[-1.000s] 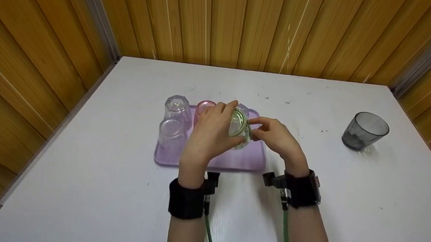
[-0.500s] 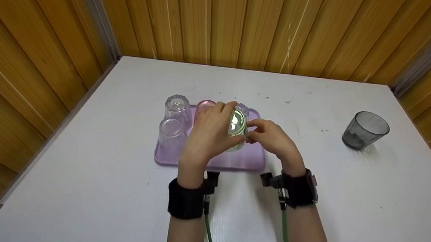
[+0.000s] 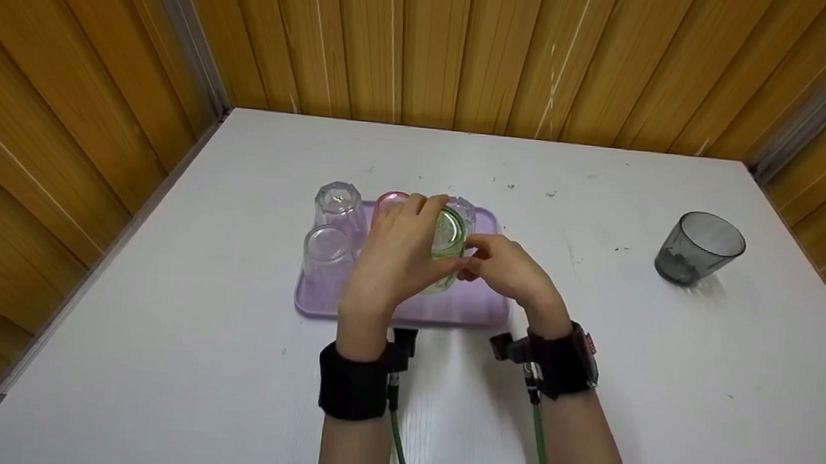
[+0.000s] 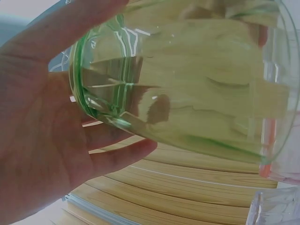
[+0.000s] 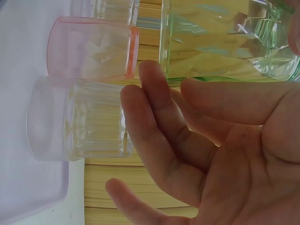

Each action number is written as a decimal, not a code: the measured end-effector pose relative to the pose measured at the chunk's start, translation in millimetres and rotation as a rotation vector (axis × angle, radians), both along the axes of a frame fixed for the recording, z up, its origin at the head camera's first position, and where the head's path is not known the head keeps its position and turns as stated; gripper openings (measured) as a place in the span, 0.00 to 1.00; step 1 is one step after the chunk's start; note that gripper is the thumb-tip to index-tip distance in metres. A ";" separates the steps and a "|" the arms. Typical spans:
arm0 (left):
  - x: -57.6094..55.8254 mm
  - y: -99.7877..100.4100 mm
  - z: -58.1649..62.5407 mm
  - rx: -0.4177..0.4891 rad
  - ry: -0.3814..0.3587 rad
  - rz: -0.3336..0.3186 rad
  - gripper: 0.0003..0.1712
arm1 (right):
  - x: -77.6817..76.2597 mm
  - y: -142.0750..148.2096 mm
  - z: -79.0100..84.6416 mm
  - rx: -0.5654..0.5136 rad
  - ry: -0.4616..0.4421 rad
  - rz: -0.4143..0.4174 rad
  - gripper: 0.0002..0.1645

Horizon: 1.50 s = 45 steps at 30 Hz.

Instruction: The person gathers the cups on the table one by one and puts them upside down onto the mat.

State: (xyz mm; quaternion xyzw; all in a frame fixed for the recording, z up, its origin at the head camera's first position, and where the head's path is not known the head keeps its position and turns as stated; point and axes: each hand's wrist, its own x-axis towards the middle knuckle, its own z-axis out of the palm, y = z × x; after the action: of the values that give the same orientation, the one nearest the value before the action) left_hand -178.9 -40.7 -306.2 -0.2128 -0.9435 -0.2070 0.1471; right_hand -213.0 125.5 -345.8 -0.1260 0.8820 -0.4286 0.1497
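My left hand [image 3: 396, 256] grips a green-tinted drinking glass [image 3: 449, 233], turned base up, over the purple tray [image 3: 465, 310]. In the left wrist view, its thick green base sits by the palm and its wide rim faces the tray side. My right hand [image 3: 514, 270] is at the glass's right side with thumb and fingers loosely bent. From the right wrist, the fingertips [image 5: 152, 70] appear beside the glass's rim; whether they touch it I cannot tell. Behind my left hand stands an upside-down pink glass [image 5: 91, 49], partly hidden.
Two clear glasses, a faceted one [image 3: 339, 202] and a plainer one [image 3: 327, 250], stand upside down on the tray's left. Another clear glass [image 3: 463, 208] is at its back right. A grey glass [image 3: 699, 249] leans on the white table [image 3: 164, 317] at far right.
The green glass has shifted slightly left and toward me in my left hand. My right hand has moved left along with it. The other glasses and the tray stay put.
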 end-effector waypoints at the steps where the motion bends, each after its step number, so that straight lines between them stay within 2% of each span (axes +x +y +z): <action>1: 0.0 -0.1 0.0 0.000 0.001 0.000 0.44 | 0.1 -0.6 0.0 0.005 0.000 -0.002 0.16; 11: -0.1 0.3 -1.8 0.011 0.013 -0.002 0.42 | 1.8 -2.5 -1.2 0.023 0.008 0.014 0.15; 15: -2.4 -1.0 -3.5 0.020 -0.009 0.013 0.40 | 1.3 5.1 0.7 0.014 0.001 0.010 0.16; 23: -9.4 -8.1 -8.2 0.006 -0.062 0.084 0.40 | -2.1 38.2 4.6 0.006 0.008 -0.118 0.20; 29: -12.2 -13.4 -11.4 0.021 -0.081 0.101 0.38 | -3.1 61.4 5.0 0.026 0.014 -0.210 0.23; 36: -16.6 -19.4 -16.6 0.053 -0.117 0.124 0.39 | -1.5 77.3 6.1 0.053 0.011 -0.262 0.26; 45: -23.9 -21.8 -25.5 0.068 -0.168 0.122 0.38 | 0.9 89.2 6.5 0.061 -0.015 -0.325 0.28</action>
State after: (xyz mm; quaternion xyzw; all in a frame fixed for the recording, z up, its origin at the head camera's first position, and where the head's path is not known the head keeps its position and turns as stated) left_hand -202.8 -62.6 -331.7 -0.1319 -0.9562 -0.2466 0.0869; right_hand -212.1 214.6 -339.3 0.0264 0.9023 -0.4211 0.0885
